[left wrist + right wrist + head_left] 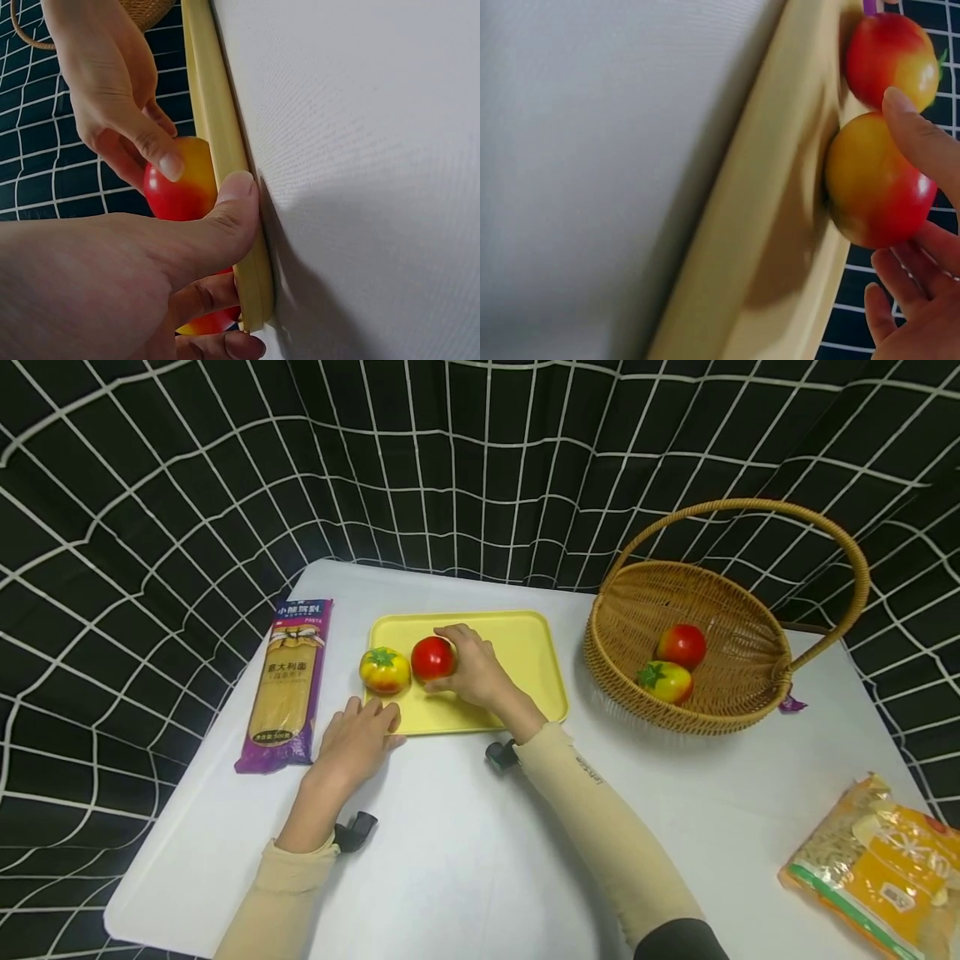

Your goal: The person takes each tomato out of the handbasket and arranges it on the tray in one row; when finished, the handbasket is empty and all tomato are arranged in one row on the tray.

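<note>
A yellow tray (517, 652) lies on the white table. On its left part sit a red-and-yellow tomato (881, 180), mostly red from above, and a yellower tomato (385, 671) with a green leafy top, side by side. My right hand (474, 668) reaches over the tray and holds the redder one, thumb on one side and fingers on the other. At the near left corner, my left hand (358, 737) grips the tray rim (225, 135), its thumb along the outer side and fingers over the edge. The left hand partly hides the yellower tomato in the left wrist view.
Right of the tray stands a wicker basket (622, 681) with a tall handle, holding two more tomatoes (681, 646). A purple pasta packet (285, 685) lies on the left. An orange bag of dried food (877, 868) lies at the near right. Black gridded cloth (465, 460) hangs behind.
</note>
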Tool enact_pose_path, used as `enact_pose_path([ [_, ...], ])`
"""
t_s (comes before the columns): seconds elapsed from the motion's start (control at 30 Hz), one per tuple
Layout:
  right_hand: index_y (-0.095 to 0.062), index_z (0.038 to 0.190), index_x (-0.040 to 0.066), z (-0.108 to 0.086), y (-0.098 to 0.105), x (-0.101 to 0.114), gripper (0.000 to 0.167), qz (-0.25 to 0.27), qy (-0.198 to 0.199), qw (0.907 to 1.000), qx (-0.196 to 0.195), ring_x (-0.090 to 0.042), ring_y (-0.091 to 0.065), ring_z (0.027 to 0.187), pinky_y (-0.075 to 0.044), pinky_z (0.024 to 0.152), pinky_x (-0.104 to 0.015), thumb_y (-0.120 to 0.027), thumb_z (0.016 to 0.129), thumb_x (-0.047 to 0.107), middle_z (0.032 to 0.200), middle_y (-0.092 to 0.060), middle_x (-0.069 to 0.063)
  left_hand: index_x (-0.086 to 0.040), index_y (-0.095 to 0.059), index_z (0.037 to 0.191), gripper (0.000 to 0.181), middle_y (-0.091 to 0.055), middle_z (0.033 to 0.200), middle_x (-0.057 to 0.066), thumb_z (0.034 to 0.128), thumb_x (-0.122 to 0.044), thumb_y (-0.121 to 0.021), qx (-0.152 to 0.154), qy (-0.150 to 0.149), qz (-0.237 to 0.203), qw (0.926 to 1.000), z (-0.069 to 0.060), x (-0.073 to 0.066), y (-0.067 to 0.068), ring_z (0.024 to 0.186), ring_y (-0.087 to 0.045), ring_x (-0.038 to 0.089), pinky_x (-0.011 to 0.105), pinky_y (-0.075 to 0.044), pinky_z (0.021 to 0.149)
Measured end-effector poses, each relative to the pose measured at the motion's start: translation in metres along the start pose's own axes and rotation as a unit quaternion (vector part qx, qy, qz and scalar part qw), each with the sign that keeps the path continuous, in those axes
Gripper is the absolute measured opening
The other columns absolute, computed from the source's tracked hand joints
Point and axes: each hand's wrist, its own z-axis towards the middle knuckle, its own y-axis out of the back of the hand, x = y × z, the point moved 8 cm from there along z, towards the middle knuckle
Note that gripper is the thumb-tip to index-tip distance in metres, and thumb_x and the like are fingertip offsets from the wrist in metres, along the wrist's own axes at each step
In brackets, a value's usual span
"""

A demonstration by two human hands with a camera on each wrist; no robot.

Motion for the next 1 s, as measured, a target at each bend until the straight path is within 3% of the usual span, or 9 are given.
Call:
enact_pose_path([
  [0.2,-0.05,0.155,0.009,-0.008,0.015,-0.005,0.093,-0.007,-0.004,0.9998,-0.018,-0.03,-0.045,0.15,-0.035,0.118,-0.047,-0.098,0.077,0.027,0.16,-0.05,-0.011,-0.012,-0.057,0.101,0.019,-0.052,0.099,0.009,0.1012,-0.023,-0.072,-0.008,-0.008,-0.001,0.9999,0.001,-0.003,0.0,0.099,-0.043,0.032,0.039,-0.035,0.078],
  [0.47,-0.047,0.158,0.011,-0.024,0.051,-0.009,0.097,0.02,-0.009,0.9989,-0.042,-0.03,-0.043,0.151,-0.031,0.124,-0.047,-0.098,0.077,0.027,0.162,-0.047,-0.01,-0.012,-0.061,0.109,0.018,-0.055,0.102,0.009,0.102,-0.025,-0.071,0.004,0.005,-0.006,1.0,0.001,-0.002,0.0,0.1,-0.043,0.031,0.039,-0.035,0.08],
  [0.8,-0.048,0.156,0.01,-0.051,0.132,0.004,0.094,0.063,0.027,0.9912,-0.113,-0.028,-0.047,0.148,-0.04,0.12,-0.045,-0.097,0.078,0.024,0.159,-0.052,-0.01,-0.01,-0.061,0.111,0.021,-0.055,0.103,0.009,0.1017,-0.025,-0.071,0.01,0.013,-0.012,0.9998,0.0,0.003,-0.001,0.101,-0.042,0.031,0.039,-0.033,0.079],
  [1.0,-0.053,0.152,0.01,-0.082,0.188,-0.009,0.088,0.078,0.026,0.9828,-0.165,-0.025,-0.049,0.145,-0.039,0.12,-0.046,-0.097,0.077,0.018,0.156,-0.056,-0.008,-0.011,-0.061,0.11,0.019,-0.055,0.104,0.009,0.1023,-0.026,-0.071,0.009,0.011,-0.015,0.9998,0.001,0.0,-0.002,0.102,-0.042,0.031,0.04,-0.034,0.08],
])
